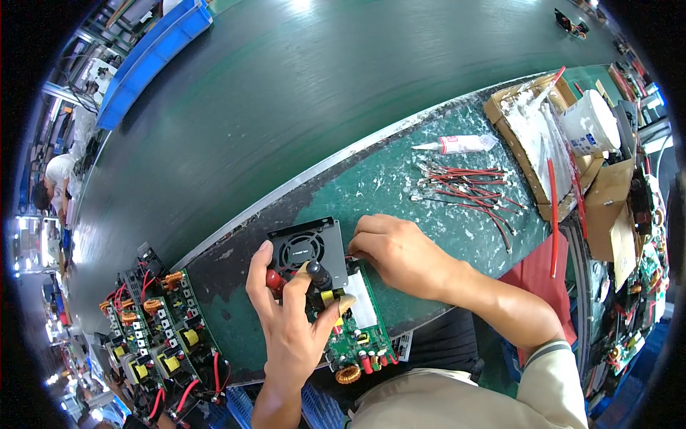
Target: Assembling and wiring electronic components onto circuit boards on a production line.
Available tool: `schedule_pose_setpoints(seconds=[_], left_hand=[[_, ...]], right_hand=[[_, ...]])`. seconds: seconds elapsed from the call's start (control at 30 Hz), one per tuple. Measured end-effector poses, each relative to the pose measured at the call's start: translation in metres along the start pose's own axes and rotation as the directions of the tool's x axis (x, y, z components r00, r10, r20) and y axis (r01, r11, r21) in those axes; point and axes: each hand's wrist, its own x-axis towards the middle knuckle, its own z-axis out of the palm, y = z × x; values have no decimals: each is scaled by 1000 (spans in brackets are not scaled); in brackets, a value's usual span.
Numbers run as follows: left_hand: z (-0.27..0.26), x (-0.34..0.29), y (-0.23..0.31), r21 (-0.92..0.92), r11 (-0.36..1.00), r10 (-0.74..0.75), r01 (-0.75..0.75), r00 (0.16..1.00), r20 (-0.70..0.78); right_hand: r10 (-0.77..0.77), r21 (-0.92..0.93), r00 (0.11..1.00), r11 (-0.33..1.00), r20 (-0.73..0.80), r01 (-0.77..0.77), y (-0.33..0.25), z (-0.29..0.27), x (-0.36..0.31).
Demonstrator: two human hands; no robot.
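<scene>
A dark metal end panel with a round fan (306,250) stands at the far end of a green circuit board (361,336). Red and black terminal posts (319,274) stick out of the panel. My left hand (293,322) is closed around this assembly, with fingers at the panel and posts and the thumb over the board. The fingertips of my right hand (393,250) are pinched together at the panel's right edge, close to the board's far end. Whatever they pinch is hidden. A white strip (361,297) and a copper coil (348,375) show on the board.
Several red-black wire leads (475,189) and a white glue tube (457,144) lie on the bench beyond my right hand. A cardboard tray (529,143) and a white tub (589,125) stand right. More circuit boards (161,322) sit left. A conveyor belt (300,107) runs behind; a blue bin (153,61) is far left.
</scene>
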Motion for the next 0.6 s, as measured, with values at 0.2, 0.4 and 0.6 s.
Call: schedule_pose_setpoints(seconds=[0.2, 0.4, 0.6], left_hand=[[0, -1, 0, -9, 1000, 1, -1, 1000, -6], [0, 0, 1, -33, 999, -24, 24, 1000, -7], [0, -1, 2, -17, 1000, -25, 25, 1000, -5]], right_hand=[[3, -4, 1000, 1000, 20, -3, 2, 3, -2], [14, -30, 1000, 999, 20, -13, 0, 6, -3], [-4, -158, 999, 987, 42, 10, -13, 2, -4]])
